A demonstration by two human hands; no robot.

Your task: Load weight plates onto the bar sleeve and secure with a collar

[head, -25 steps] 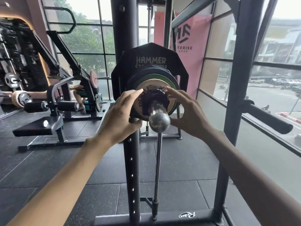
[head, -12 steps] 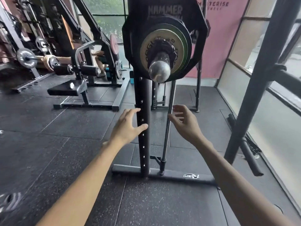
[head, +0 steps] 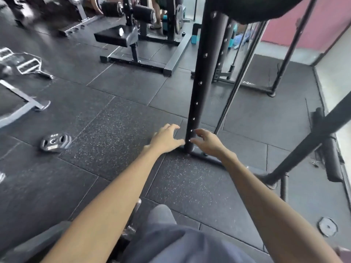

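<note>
Head view: black rack upright [head: 201,88] w/ hole row stands centre, btwn the hands. Padded machine [head: 114,37] far left. Small weight plate [head: 55,142] lies flat on rubber floor [head: 114,133], left, well apart from hands. Big plate's lower edge [head: 247,14] at top. Arms out, palms down: left hand [head: 165,140] & right hand [head: 207,142] empty, fingers loosely spread, flanking upright's base. Plate lettering too blurred to read.

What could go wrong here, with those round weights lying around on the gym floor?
Tripping seems likeliest: a black plate lies loose on the floor to the left and a smaller grey disc to the right, both where feet might land. The big plate hanging overhead beside the post could bump a head rising quickly. Both the left hand and right hand are empty, so nothing can drop.
</note>
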